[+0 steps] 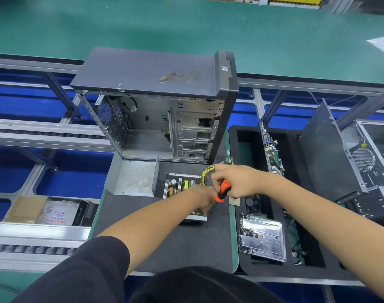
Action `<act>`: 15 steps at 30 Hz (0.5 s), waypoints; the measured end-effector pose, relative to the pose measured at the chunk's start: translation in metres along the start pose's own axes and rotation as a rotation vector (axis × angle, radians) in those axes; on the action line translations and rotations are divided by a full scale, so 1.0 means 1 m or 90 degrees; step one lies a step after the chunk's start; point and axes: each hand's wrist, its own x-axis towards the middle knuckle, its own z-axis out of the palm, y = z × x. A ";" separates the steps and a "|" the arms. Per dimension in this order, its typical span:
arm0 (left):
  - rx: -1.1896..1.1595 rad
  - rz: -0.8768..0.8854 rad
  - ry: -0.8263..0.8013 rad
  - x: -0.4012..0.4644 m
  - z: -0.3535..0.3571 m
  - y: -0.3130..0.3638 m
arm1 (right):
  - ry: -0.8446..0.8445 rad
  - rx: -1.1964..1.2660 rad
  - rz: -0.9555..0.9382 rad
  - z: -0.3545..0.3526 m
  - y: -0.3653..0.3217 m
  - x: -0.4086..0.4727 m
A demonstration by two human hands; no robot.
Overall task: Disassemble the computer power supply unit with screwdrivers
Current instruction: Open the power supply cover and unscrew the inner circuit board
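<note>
Power supply unit (180, 187): opened, circuit board exposed, laid on the dark mat (164, 232) at frame centre, below the upright computer case (162, 110). Removed metal cover (133, 179): placed just left of it. Screwdriver (222, 191), orange-and-black handle: gripped in the curled right hand (234, 181) over the unit. Left hand (205, 200): rested on the unit's right side; finger position cannot be told. Yellow cables (207, 172): looped at the unit's upper right.

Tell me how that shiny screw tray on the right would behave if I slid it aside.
The metal tray looks thin and light, so it would likely slide easily. Its loose screws would probably rattle and shift. Its rim looks low, so tilting could spill them.
</note>
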 end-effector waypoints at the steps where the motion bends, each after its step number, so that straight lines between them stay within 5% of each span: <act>1: -0.021 0.000 0.009 -0.002 0.000 -0.002 | 0.008 0.012 0.000 -0.001 -0.001 0.000; 15: -0.360 0.034 0.285 -0.041 0.013 -0.056 | 0.254 0.210 -0.019 -0.035 -0.015 0.010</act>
